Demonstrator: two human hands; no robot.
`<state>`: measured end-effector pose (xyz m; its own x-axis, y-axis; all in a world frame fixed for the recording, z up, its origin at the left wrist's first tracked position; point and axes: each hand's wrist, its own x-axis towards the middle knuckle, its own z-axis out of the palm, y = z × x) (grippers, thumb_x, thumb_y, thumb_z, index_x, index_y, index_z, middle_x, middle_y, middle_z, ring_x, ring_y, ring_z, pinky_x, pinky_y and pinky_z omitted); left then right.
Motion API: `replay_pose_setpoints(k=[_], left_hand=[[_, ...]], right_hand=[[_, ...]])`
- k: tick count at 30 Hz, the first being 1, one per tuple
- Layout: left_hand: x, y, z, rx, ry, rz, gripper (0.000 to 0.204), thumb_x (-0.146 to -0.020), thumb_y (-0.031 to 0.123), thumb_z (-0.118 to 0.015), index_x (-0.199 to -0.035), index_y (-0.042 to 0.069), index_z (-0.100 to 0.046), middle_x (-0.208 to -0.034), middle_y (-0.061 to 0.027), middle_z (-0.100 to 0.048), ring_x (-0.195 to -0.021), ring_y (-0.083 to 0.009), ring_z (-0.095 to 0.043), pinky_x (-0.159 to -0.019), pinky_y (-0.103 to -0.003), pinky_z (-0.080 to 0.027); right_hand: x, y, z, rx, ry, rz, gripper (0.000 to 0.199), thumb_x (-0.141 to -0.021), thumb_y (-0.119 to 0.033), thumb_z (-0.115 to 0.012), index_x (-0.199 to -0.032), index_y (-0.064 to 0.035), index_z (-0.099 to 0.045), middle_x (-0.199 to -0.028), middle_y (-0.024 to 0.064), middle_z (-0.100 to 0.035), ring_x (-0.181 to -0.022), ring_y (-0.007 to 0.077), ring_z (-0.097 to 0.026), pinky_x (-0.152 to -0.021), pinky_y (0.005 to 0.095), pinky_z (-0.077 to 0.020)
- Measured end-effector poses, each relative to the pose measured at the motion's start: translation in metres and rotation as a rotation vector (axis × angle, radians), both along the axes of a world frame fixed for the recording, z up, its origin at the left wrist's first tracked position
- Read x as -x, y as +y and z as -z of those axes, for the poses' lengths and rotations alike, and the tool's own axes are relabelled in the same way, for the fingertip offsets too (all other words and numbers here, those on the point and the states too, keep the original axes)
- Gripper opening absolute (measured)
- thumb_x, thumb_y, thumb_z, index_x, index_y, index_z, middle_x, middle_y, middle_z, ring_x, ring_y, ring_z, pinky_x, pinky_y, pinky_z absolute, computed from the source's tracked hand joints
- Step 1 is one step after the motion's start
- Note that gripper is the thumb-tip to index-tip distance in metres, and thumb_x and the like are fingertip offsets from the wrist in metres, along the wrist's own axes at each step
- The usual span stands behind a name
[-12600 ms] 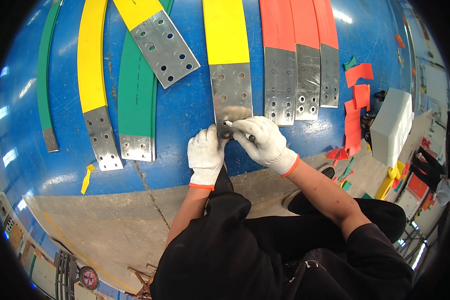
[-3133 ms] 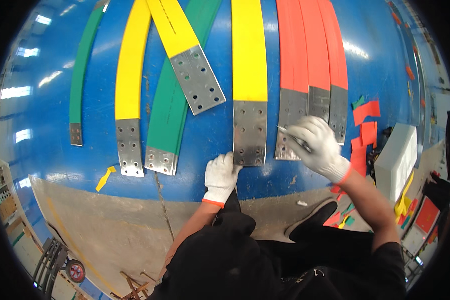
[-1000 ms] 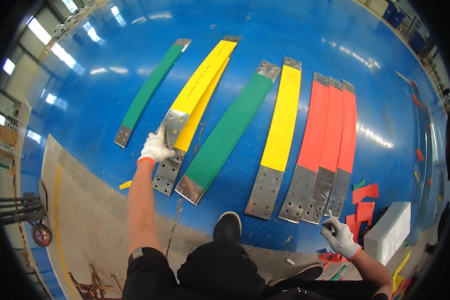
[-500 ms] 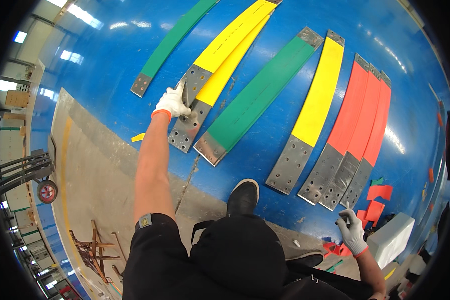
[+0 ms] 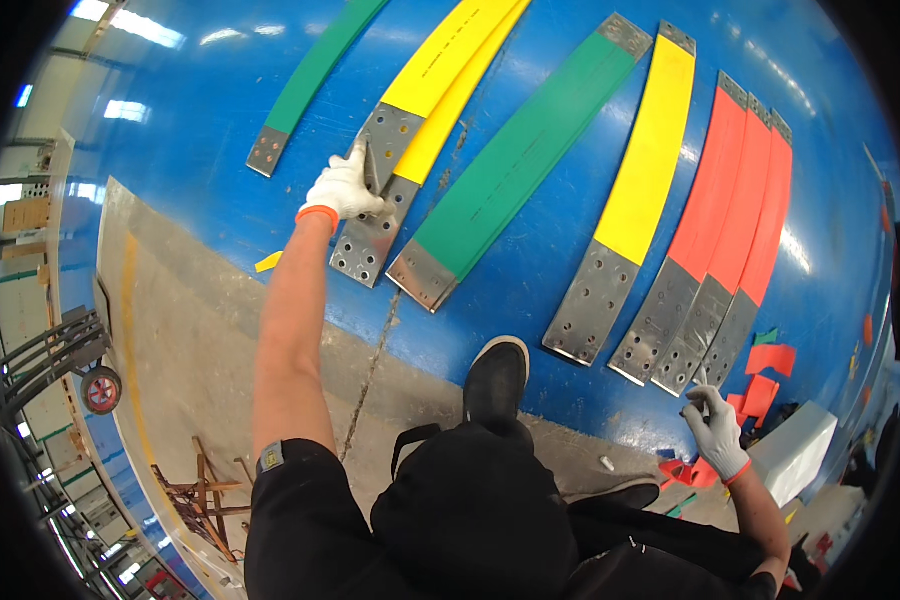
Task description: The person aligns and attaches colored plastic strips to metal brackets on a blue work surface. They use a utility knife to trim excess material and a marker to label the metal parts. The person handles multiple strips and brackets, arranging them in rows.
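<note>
— Fingers of your left hand (image 5: 345, 188) are curled over the bare drilled metal end (image 5: 388, 135) of the upper yellow strap (image 5: 448, 62), pinching its edge where it lies across the second yellow strap (image 5: 422, 158) beneath. That grip at the plate makes sense to me: the metal end is the stiff part, so it gives you something firm to hold.

— And my right?

— Your right hand (image 5: 715, 432) is low at the near edge of the blue floor (image 5: 220, 120), fingers closed around a small slim tool; I can't make out what kind. It sits just by the ends of the three red straps (image 5: 745, 190), well apart from your left.

— Where do the others lie?

— Fanned out side by side on the blue floor, drilled ends toward you: a green strap (image 5: 315, 70) far left, a wide green strap (image 5: 530, 150) in the middle, a yellow strap (image 5: 655, 150) next to the reds. Your shoe (image 5: 495, 380) rests on the floor's near edge, likely to steady your reach.
</note>
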<state>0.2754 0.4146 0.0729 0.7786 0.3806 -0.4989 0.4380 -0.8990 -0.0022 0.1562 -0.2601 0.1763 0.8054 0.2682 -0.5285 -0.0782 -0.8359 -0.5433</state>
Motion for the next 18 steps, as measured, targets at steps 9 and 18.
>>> replay_pose_setpoints(k=[9, 18], left_hand=[[0.001, 0.014, -0.034, -0.033, -0.329, 0.032, 0.097, -0.080, 0.041, -0.086, -0.161, 0.007, -0.044, -0.146, -0.0285, -0.059, -0.129, -0.0419, -0.065, -0.109, -0.045, -0.054], [0.077, -0.206, -0.266, 0.608, -1.297, 0.595, 0.050, -0.104, 0.019, -0.066, -0.150, 0.002, -0.059, -0.133, -0.0142, -0.071, -0.118, -0.0232, -0.068, -0.104, -0.037, -0.053]], right_hand=[[0.015, 0.004, 0.004, -0.052, 0.103, 0.063, 0.025, -0.096, -0.013, -0.072, -0.118, -0.0023, -0.066, -0.087, 0.0108, -0.074, -0.077, 0.0199, -0.072, -0.075, 0.0335, -0.0576], [0.009, 0.001, -0.004, -0.057, 0.125, -0.052, 0.030, -0.101, -0.025, -0.074, -0.123, -0.0069, -0.065, -0.090, 0.0136, -0.075, -0.078, 0.0283, -0.075, -0.071, 0.0379, -0.0577]])
